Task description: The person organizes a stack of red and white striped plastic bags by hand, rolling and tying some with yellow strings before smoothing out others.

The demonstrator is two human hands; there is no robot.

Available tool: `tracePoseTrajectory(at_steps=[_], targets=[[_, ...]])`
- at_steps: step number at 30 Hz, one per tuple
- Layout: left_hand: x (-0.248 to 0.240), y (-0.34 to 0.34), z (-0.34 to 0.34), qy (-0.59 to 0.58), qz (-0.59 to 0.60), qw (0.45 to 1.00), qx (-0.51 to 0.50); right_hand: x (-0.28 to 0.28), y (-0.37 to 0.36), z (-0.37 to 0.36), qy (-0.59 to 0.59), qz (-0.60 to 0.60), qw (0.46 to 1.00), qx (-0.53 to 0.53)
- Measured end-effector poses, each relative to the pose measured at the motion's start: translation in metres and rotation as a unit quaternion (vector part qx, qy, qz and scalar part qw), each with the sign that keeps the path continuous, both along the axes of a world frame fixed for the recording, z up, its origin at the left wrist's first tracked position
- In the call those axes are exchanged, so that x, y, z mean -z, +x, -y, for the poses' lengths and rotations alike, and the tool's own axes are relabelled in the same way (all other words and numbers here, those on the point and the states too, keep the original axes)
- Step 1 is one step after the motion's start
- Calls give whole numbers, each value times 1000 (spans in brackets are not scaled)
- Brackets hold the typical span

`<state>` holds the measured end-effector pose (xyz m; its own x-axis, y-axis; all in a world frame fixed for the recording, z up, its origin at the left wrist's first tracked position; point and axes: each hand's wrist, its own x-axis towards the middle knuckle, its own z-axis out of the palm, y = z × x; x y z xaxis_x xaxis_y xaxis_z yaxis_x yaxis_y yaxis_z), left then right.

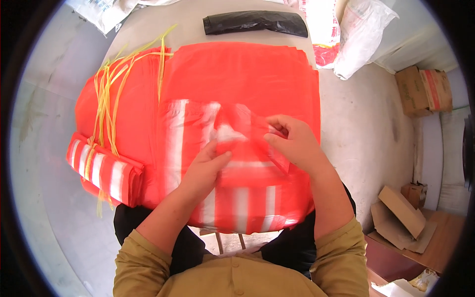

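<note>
A thick stack of red plastic bags (pixel 247 79) covers the table in front of me. On top lies one red-and-white striped bag (pixel 237 198), partly lifted and blurred. My left hand (pixel 205 166) pinches its edge near the middle. My right hand (pixel 292 143) grips the same bag at its right side, fingers curled over the thin film. A folded bundle of striped bags (pixel 106 173) tied with yellow string lies at the left edge of the stack.
Loose yellow plastic strings (pixel 116 79) trail over the left of the stack. A black plastic bag (pixel 255 22) lies at the table's far end. White sacks (pixel 361 34) stand behind. Cardboard boxes (pixel 423 89) and flattened cartons (pixel 401 213) sit on the floor at right.
</note>
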<state>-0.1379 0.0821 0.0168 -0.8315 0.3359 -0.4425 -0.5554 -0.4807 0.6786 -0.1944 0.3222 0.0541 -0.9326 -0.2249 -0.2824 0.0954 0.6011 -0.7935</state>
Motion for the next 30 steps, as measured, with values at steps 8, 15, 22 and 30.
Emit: tracePoseTrajectory(at_steps=[8, 15, 22, 30], targets=[[0, 1, 2, -47, -9, 999, 17, 0, 22, 18, -222, -7, 966, -128], [3, 2, 3, -1, 14, 1000, 5, -1, 29, 26, -401, 60, 908, -104], [15, 1, 7, 16, 14, 1000, -11, -11, 36, 36, -208, -36, 935, -284], [10, 3, -5, -114, -93, 989, 2, 5, 30, 34, -147, -150, 975, -76]])
